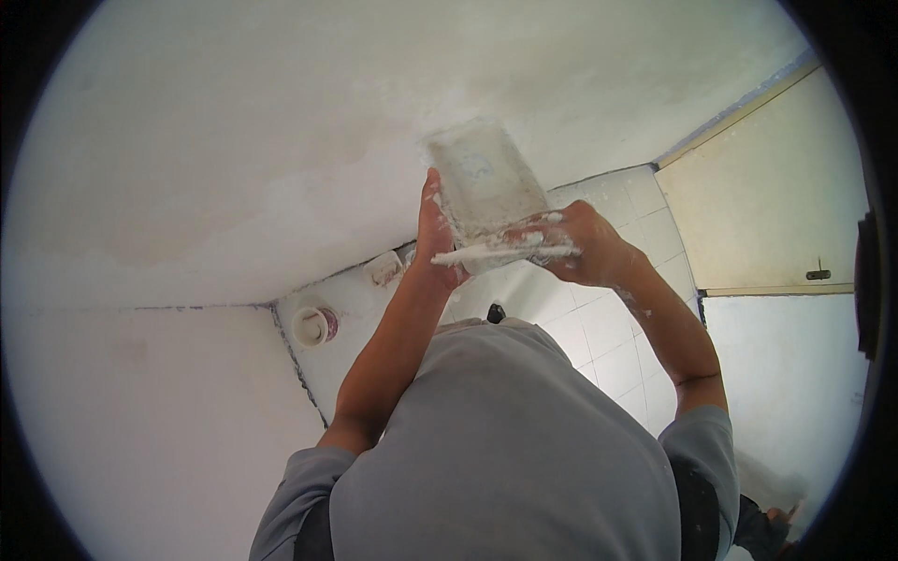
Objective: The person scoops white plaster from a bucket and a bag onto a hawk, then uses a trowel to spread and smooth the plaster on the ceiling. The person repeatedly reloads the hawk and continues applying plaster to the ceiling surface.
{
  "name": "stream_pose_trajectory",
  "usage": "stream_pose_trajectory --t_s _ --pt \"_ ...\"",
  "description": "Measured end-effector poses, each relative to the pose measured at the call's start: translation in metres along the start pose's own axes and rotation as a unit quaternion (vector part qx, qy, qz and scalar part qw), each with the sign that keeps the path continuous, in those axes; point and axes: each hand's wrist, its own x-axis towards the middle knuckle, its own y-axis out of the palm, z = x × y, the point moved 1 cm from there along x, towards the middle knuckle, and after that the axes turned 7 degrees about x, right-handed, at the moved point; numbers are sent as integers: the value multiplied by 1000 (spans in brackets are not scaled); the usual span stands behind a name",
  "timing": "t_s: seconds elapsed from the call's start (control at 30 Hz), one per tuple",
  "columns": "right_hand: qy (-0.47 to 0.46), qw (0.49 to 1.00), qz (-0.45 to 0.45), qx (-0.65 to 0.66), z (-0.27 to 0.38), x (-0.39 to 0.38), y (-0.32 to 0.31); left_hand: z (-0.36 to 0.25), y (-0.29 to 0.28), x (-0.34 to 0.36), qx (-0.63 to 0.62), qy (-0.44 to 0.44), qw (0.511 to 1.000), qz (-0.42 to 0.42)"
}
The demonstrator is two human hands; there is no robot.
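One white-smeared board [486, 178], frame centre, is gripped at its left edge by the left hand [440, 238]; right hand [587, 245] fingers closed on what appears a flat blade [486, 253]. Judged risk: tilting the board could drop paste [533, 238] onto the tiled floor [608, 346].

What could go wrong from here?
1. White paste clinging to the flat tool could drop onto the tiled floor.
2. The right hand has paste on its fingers, so its grip on the tool might slip.
3. The tool's left end appears close to the left hand, which holds the rectangular board; a stray stroke might catch it.
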Motion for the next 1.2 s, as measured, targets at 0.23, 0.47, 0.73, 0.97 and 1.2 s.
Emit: stream_pose_trajectory --t_s 0.23,0.47,0.73,0.97,1.2 --pt "84 992 -83 42 3 -1 -23 -8 8 -9 22 -3 999 -28" --pt "301 952 36 41 13 23 -80 -18 19 -14 41 -11 996 -78" --pt "80 989 102 -71 15 31 -69 -17 11 -6 1 -13 1000 -9" --pt "81 992 95 18 16 25 -99 -16 25 -12 4 -26 998 -49" --pt "128 992 13 8 19 19 -71 -9 26 -10 -38 1 999 -21"
